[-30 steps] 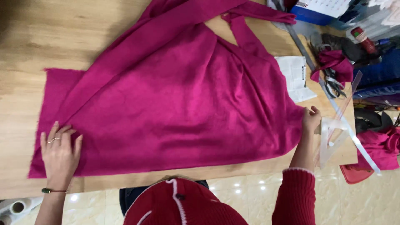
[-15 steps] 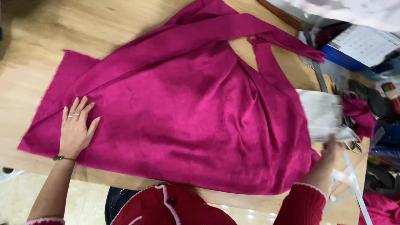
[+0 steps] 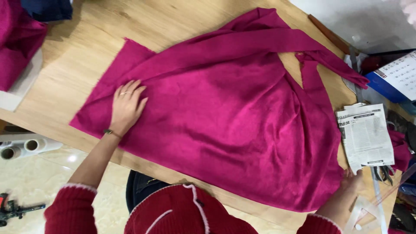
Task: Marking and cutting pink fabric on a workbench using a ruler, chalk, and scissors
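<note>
So here we've got the big magenta fabric piece (image 3: 225,117) spread over the wooden table (image 3: 86,39), and our left hand (image 3: 126,106) is lying flat on it, fingers spread a little, palm down, gripping nothing, just pressing the cloth near its left end. Compared with half a second ago that hand has barely moved on the cloth, but the view has swung, so the fabric now sits more toward the middle and we see more bare table past the fingertips.

The bigger change is on the other side. Our right hand (image 3: 352,182) has shifted to the lower right corner of the fabric, and the folded newspaper sheet (image 3: 366,134) now lies just beyond its fingers, beside the cloth's edge. We can't tell whether those fingers are curled on the paper's corner or only touching it, since they're mostly hidden. To us it reads as smoothing and pinning down the fabric while the paper gets positioned.

A clear ruler (image 3: 377,203) lies right by that hand, and another magenta pile (image 3: 17,43) sits far off past the left fingers.
</note>
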